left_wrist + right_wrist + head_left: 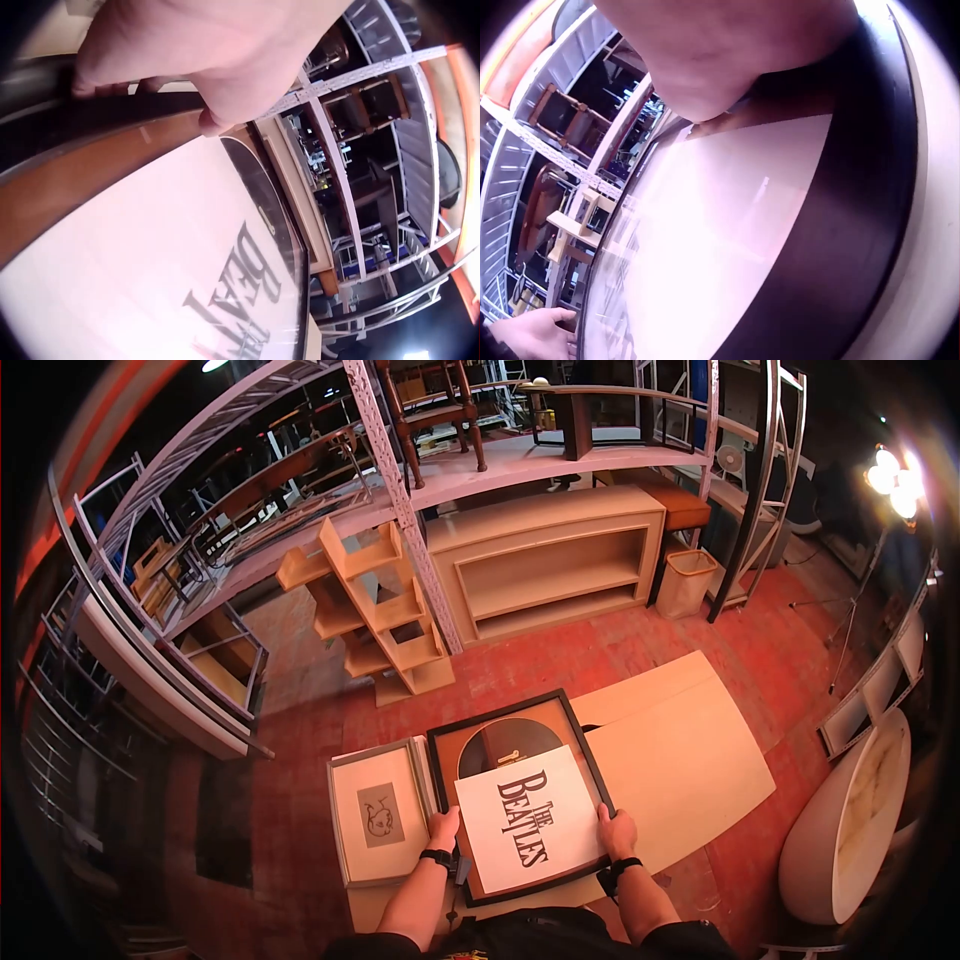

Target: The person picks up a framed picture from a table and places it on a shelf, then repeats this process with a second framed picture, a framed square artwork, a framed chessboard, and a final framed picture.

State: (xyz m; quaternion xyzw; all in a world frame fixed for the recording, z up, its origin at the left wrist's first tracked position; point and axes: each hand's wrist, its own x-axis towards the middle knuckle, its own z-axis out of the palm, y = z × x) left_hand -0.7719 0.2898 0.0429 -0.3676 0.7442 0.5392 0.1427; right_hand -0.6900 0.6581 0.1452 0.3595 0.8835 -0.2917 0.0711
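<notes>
Both hands hold a black picture frame (585, 735) by its two sides, tilted in front of the body. Inside it, a white sheet lettered "The Beatles" (490, 850) covers part of a dark record (530, 736) on a brown backing. My left hand (444, 826) grips the left side; in the left wrist view its thumb (214, 124) lies over the front while the fingers reach behind the edge. On the opposite side, my right hand (617, 832) grips the frame, its thumb on the front and its other fingers hidden.
Left of the frame lies another framed picture (345, 790) with a small drawing. A large tan board (690, 750) lies beneath and to the right. Beyond stand a wooden shelf unit (375, 610), a low cabinet (550, 560) and a bin (688, 585). A white oval basin-like piece (815, 850) stands right.
</notes>
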